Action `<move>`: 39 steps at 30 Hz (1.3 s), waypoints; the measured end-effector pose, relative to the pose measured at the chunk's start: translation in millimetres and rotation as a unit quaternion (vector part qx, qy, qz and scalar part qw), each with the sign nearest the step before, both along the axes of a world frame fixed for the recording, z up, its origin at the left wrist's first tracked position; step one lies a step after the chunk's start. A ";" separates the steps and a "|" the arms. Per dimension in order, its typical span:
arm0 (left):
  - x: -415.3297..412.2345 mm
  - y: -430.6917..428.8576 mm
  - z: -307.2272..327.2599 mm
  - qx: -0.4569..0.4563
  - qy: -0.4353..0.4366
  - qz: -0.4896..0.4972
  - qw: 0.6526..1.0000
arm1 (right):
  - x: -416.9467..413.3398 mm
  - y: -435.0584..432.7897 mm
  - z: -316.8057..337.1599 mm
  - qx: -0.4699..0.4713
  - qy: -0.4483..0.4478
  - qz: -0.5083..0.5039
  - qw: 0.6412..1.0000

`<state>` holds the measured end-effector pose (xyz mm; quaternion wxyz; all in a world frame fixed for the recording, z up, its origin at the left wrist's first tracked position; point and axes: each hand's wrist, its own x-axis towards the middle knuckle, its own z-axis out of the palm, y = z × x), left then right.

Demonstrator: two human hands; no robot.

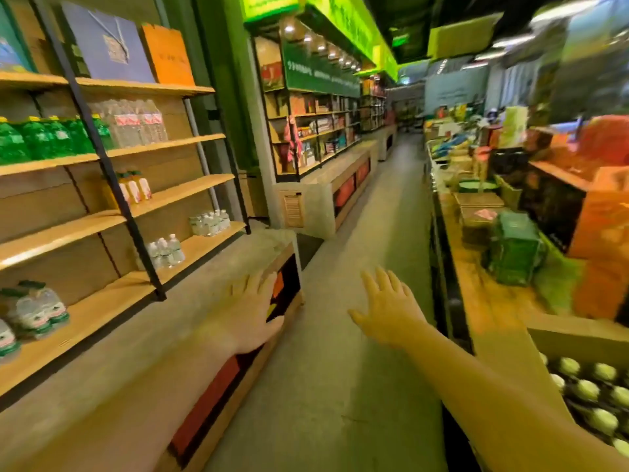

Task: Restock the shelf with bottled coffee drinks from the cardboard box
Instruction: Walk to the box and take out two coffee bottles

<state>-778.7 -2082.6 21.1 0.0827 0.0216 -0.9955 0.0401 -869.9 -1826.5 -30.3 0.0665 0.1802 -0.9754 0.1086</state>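
Near right, low in view, sits the open brown cardboard box [578, 338] w/ rows of pale-capped dark bottles [587, 390] inside, at the near end of a long wooden bench [476, 284]. Left hand [253, 311] is held out flat, fingers spread, over the edge of the grey ledge [119, 352] below the wood-plank shelf w/ black frame [102, 301] at left; can't tell if it touches. Right hand [388, 310] hangs over the aisle floor [340, 386], fingers spread, holding nothing.

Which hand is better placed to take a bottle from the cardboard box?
Right, probably: the cardboard box with its bottles sits low on the person's right, and the right hand is open and empty. The left hand is at the counter edge opposite.
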 end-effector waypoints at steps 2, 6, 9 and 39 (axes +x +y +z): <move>-55.2 13.2 -1.7 0.022 -0.009 -0.042 0.999 | -30.8 19.2 -0.2 -0.006 -0.011 -0.050 0.999; -149.1 59.9 -0.8 0.021 -0.063 -0.135 0.989 | -71.5 74.7 -7.1 -0.016 -0.001 -0.152 0.988; -211.5 106.6 -13.0 0.006 -0.070 -0.219 0.973 | -78.5 126.8 -18.9 -0.009 -0.006 -0.223 0.975; -321.0 514.1 -166.3 -0.035 -0.270 -0.743 0.611 | 30.0 266.1 -132.5 -0.167 -0.117 -0.741 0.640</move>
